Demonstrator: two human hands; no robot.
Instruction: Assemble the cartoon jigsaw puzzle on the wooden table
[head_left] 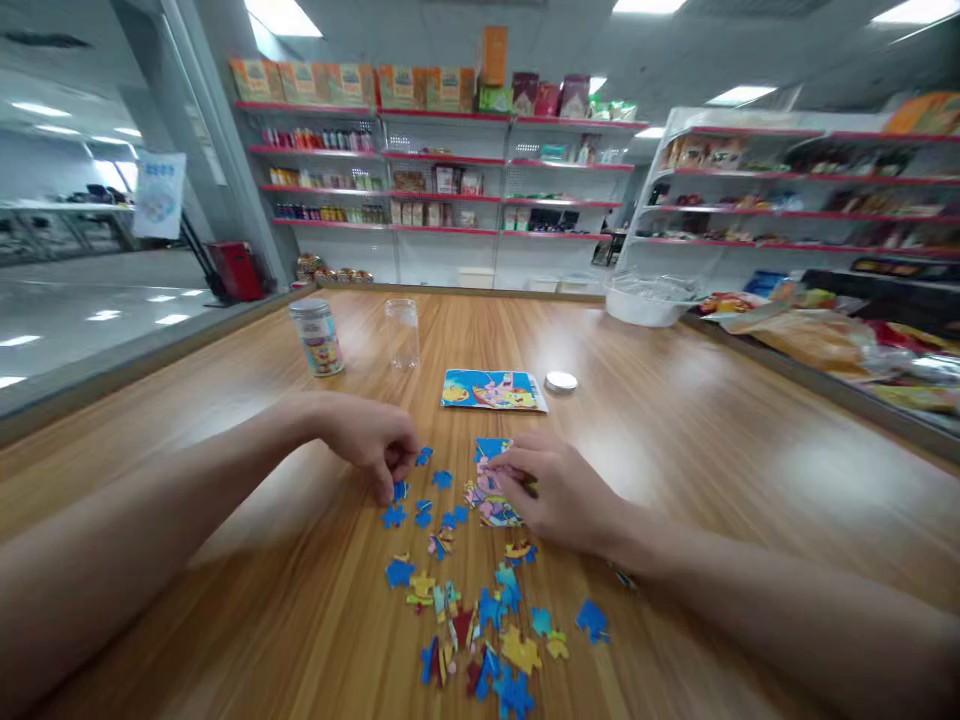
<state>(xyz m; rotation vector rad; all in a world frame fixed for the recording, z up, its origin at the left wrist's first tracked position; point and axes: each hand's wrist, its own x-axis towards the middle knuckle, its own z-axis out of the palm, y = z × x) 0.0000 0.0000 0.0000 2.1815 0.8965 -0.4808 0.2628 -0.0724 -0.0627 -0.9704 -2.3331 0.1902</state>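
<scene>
**Two hands at a jigsaw on a wooden table**

A long wooden table (675, 420) fills the view, with store shelves (442, 170) behind it. Both forearms reach in from the near edge. The right hand (559, 495) lies palm down on the assembled patch of puzzle (491, 490), fingers loosely curled and pressing its top edge; whether it pinches a piece I cannot tell. The left hand (371, 440) is curled, its fingertips closed down on a blue piece (400, 491) just left of the patch. Loose puzzle pieces (480, 620) (mostly blue, some yellow) lie scattered near the body. Farther off lie a picture sheet (493, 390), a printed can (318, 337), a clear jar (403, 334) and a small white lid (561, 381).
</scene>
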